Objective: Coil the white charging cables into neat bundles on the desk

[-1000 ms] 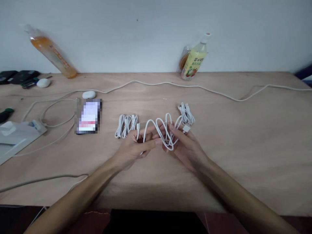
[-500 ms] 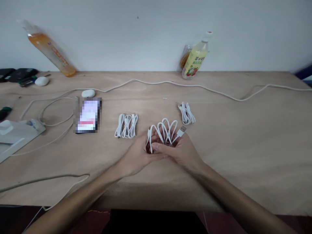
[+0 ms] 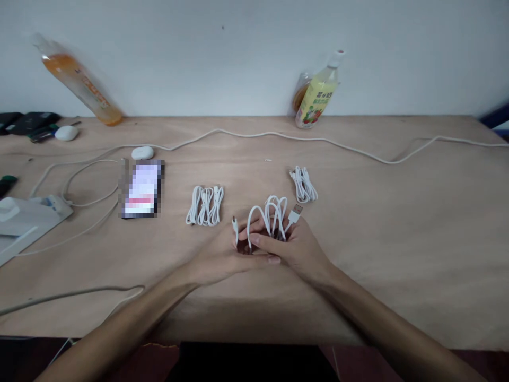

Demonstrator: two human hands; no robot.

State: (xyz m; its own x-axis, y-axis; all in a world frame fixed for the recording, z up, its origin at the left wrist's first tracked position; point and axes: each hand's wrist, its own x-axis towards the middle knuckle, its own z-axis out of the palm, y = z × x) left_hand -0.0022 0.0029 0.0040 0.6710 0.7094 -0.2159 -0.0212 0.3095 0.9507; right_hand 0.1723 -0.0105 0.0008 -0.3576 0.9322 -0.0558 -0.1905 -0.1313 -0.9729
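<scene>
A loosely looped white cable (image 3: 273, 212) is held between my two hands near the table's front middle. My right hand (image 3: 296, 246) is closed around its loops, and the USB plug sticks up beside the fingers. My left hand (image 3: 228, 254) grips the cable's other end, whose small connector points up at the left. Its thumb reaches across below the right thumb. Three bundled white cables (image 3: 205, 206) lie side by side just left of the hands. Another white bundle (image 3: 304, 184) rests behind my right hand.
A phone (image 3: 142, 188) and a white earbud case (image 3: 142, 153) lie to the left. One long white cable (image 3: 274, 133) runs across the back. An orange bottle (image 3: 81, 87) and a yellow bottle (image 3: 318, 95) stand by the wall. At the left edge is a white package (image 3: 35, 217).
The loops between my hands have drawn closer to my right hand. The small connector has shifted left and stands apart from them. My left thumb has extended to the right.
</scene>
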